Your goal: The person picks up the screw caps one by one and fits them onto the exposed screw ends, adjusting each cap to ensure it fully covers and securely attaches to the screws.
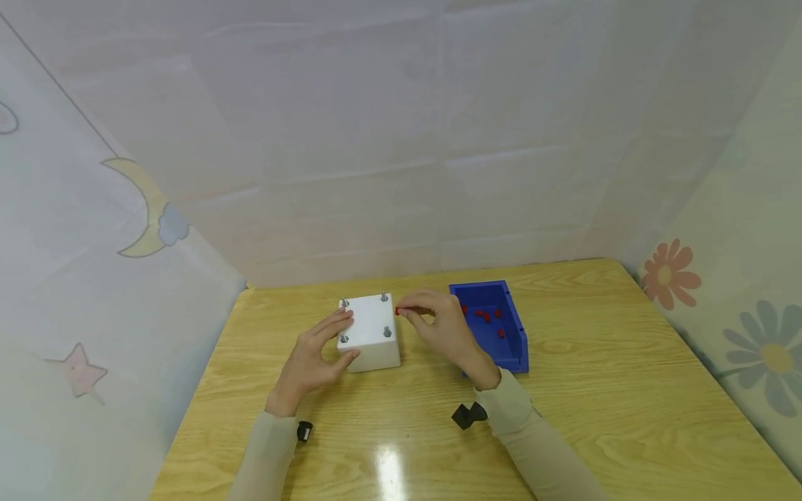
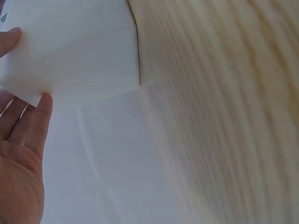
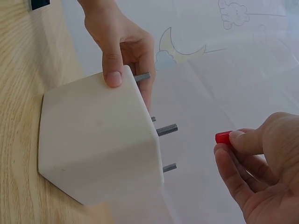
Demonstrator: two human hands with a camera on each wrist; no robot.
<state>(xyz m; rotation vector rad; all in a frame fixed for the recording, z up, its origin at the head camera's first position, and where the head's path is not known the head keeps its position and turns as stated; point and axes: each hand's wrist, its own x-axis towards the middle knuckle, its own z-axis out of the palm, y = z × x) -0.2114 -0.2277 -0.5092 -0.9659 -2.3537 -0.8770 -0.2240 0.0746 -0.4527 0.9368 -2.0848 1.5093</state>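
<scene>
The right hand (image 1: 443,328) pinches a red cap (image 3: 223,137), fingers nearly together — the left hand (image 1: 310,360), fingers spread, grips a white block (image 1: 371,321).

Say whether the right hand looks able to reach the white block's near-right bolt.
Probably yes: the right hand, pinching a red cap, has nothing visible between it and that bolt; the left hand holds the white block toward its left side.

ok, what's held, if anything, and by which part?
Right hand pinches a red cap by one end, the other end sticking out. Left hand grips the white block at its left side, thumb on the near face.
</scene>
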